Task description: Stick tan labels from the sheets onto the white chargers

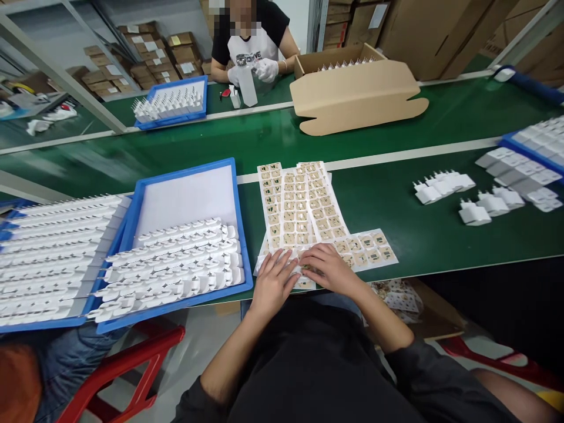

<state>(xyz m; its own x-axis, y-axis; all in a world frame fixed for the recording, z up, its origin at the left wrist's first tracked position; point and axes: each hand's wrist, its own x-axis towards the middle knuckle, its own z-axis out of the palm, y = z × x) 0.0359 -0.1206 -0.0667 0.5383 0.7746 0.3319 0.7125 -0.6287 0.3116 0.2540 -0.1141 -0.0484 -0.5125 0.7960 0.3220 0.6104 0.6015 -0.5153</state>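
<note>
A sheet of beige stickers (368, 248) lies crosswise near the table's front edge, under both hands. My left hand (277, 281) rests on its left end, fingers stretched out and slightly apart. My right hand (330, 269) reaches over the middle of the same sheet; its fingers are bent and bunched close to my left fingertips, gripping at the sheet. What lies right beneath those fingertips is mostly hidden. Behind the hands, more sticker sheets (294, 205) overlap in a fanned stack pointing away from me.
On the left, a blue tray (237, 217) holds rows of white plug adapters (176, 267); another full tray (57, 264) adjoins it. Several loose adapters (473, 211) stand right. Across the table are an open carton (356, 94) and a gloved co-worker (259, 41) holding a white item.
</note>
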